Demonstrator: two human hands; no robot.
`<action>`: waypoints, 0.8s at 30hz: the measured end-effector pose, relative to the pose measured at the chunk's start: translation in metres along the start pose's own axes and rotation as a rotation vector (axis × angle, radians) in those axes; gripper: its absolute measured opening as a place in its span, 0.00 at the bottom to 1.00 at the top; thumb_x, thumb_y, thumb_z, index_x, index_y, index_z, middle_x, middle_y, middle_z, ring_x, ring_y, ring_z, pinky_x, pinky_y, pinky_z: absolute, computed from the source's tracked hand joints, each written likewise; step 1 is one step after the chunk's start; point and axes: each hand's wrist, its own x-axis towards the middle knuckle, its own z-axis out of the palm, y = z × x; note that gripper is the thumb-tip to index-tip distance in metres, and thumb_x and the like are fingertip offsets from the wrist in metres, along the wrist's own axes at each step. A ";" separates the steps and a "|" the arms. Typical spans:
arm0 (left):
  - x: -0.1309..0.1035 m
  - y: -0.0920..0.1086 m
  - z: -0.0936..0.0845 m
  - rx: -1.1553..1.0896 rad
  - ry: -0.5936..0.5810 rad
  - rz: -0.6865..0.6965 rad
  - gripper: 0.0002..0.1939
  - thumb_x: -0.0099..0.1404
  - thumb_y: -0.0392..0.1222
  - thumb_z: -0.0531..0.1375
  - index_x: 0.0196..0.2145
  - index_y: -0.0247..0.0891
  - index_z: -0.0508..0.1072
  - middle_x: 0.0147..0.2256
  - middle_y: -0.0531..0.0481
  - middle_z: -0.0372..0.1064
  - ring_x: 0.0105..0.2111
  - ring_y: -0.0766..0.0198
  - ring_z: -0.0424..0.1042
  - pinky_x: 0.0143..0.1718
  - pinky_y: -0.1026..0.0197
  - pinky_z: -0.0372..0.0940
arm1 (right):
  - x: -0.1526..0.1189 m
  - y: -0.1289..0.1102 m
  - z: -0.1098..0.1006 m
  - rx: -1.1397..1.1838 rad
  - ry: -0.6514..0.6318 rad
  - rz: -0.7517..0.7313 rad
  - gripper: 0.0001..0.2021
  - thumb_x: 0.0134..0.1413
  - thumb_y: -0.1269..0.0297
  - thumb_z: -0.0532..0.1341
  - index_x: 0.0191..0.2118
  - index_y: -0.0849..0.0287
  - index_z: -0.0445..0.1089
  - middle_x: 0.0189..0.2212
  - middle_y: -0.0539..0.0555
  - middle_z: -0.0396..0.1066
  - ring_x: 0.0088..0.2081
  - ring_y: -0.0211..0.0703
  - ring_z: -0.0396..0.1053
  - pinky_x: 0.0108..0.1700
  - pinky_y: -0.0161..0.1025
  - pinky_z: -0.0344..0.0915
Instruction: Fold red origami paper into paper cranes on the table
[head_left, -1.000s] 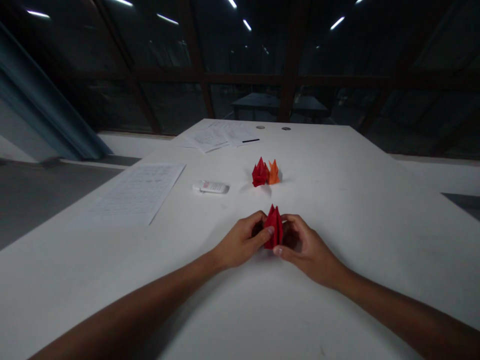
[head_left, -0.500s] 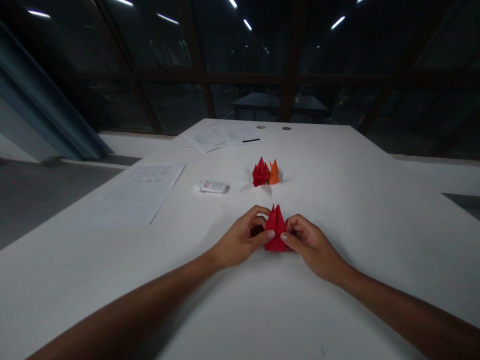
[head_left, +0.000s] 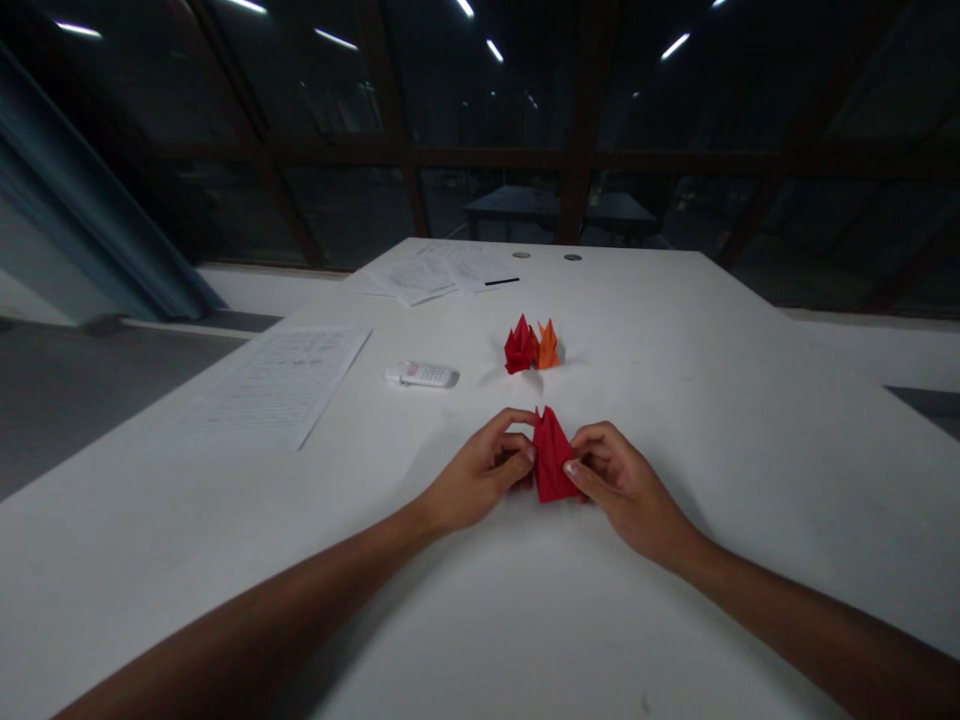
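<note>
A folded red paper (head_left: 553, 462) with pointed tips at its top is held between my hands over the white table (head_left: 720, 400). My left hand (head_left: 484, 475) has its fingers curled at the paper's left edge, the index fingertip near the upper tip. On the right edge, my right hand (head_left: 622, 490) pinches the paper between thumb and fingers. Beyond it stand a red folded paper figure (head_left: 519, 346) and an orange one (head_left: 549, 345), close together, with another reddish fold partly hidden between them.
A white bottle-like object (head_left: 421, 375) lies left of the figures. Further left is a printed sheet (head_left: 277, 385). More papers (head_left: 427, 272), a dark pen-like stick (head_left: 502, 281) and two small round objects (head_left: 521, 255) (head_left: 572, 257) lie toward the far edge.
The red paper has turned and tilted, its lower edge shifting right. My left thumb has drawn back from its front face to the left edge.
</note>
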 end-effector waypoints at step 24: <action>0.006 0.005 -0.003 -0.056 0.218 0.033 0.18 0.66 0.52 0.65 0.43 0.39 0.64 0.27 0.55 0.71 0.24 0.70 0.65 0.27 0.66 0.61 | -0.006 -0.018 -0.006 -0.349 -0.202 -0.199 0.06 0.64 0.62 0.61 0.37 0.54 0.74 0.56 0.58 0.63 0.46 0.47 0.70 0.48 0.44 0.67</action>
